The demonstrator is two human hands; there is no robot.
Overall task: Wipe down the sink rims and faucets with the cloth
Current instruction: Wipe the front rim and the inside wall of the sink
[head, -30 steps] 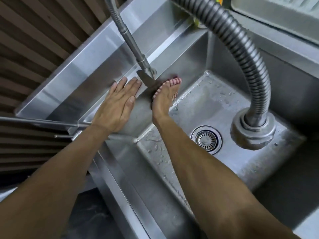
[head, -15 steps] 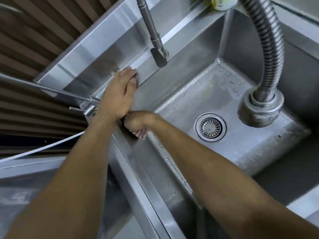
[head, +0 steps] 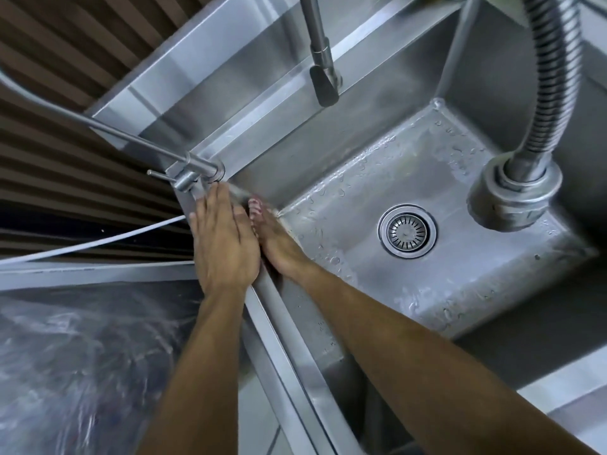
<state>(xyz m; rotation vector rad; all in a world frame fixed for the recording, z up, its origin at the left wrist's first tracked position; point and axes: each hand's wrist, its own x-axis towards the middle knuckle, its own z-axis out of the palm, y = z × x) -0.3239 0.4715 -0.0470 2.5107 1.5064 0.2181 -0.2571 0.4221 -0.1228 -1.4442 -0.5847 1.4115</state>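
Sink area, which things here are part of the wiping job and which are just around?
Part of the job:
cloth, pink-striped, under the right hand
left hand, flat on the rim
small faucet
tall faucet
spray hose

Just around:
drain
white tube
plastic sheet
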